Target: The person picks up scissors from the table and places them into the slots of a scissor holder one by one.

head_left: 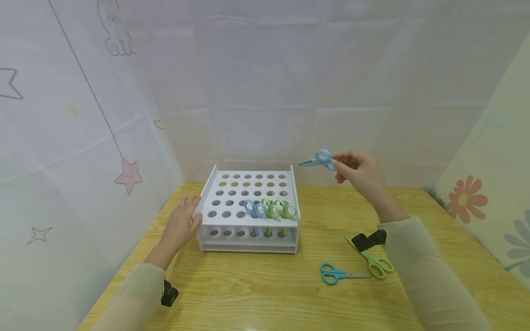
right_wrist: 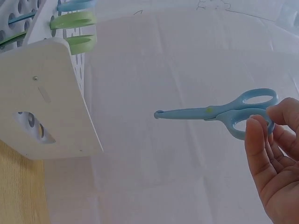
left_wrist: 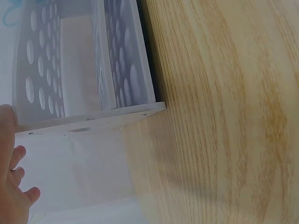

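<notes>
Judging by the white rack point(head_left: 219, 221) between the hands, half seems done: three pairs of scissors point(head_left: 269, 214) are slotted in. A light-blue pair point(right_wrist: 205, 113) is pinched in the right hand point(head_left: 362, 177); a blue pair point(head_left: 338, 274) and a green pair point(head_left: 368, 257) are left on the table point(head_left: 232, 285) near that wrist. The rack is touched by the left hand point(head_left: 180, 223), fingers relaxed; open air is left between right wall point(right_wrist: 65, 102) and held blades.

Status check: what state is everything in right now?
Rack: upright, partly filled.
Racked blue scissors: inserted, handles up.
Two racked green scissors: inserted, handles up.
Held blue scissors: closed, up in the right hand.
Teal scissors: lying on the table, apparently closed.
Loose green scissors: lying there too, partly hidden.
Left hand: touching the rack's left side.
</notes>
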Tool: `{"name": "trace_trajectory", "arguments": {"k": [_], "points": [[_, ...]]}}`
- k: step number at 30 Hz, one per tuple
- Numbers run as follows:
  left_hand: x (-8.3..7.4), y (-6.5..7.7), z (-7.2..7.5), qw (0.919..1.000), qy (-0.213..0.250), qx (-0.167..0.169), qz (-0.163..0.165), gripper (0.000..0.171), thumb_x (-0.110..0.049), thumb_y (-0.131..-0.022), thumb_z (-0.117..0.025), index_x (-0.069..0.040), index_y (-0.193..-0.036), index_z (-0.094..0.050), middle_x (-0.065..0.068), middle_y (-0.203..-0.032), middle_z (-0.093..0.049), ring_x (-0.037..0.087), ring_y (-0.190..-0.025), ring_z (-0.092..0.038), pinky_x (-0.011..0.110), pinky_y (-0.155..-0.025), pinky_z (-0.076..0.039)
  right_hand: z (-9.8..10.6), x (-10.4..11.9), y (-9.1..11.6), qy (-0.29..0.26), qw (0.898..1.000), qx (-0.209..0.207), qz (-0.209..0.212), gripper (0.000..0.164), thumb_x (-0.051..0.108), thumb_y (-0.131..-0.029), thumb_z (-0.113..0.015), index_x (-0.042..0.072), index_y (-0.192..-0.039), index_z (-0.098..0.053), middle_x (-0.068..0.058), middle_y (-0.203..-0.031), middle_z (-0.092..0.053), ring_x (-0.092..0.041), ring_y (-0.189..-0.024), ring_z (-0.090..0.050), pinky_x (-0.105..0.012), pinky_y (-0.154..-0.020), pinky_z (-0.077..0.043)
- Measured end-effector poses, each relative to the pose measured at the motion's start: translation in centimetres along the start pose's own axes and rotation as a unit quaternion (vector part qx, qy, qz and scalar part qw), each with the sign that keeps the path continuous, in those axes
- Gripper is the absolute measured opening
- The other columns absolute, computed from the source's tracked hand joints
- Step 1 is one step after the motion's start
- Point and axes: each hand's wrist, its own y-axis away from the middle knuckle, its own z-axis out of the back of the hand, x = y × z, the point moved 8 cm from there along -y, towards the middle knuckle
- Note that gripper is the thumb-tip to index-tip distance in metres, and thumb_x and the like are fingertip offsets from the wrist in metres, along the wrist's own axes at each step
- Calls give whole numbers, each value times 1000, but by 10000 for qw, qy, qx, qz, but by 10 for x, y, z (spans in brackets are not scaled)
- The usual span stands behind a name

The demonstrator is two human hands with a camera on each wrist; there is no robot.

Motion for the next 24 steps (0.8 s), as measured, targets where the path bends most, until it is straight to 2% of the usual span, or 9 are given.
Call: {"name": "trace_trajectory", "arguments": {"k": [12,24], "points": [[2,0,-1,10000,-33,49,69,51,-16,-92,-49,1,-138,-38,22,-140,-37,40,-133,-19,56,-104,-18,-23,12,-7,-150,9997,136,100,25,15,-88,-62,-6,-101,-65,-10,-71,-64,-17,-57,-62,-27,-58,-55],[3,-1,-2,10000,-5,13,16,50,-17,-92,-49,2,-137,-39,22,-140,-37,40,-133,-20,57,-104,-19,-48,15,-12,-338,9987,371,37,22,13,-89,-61,-4,-101,-64,-14,-78,-64,-19,-58,-60,-31,-58,-55]]}}
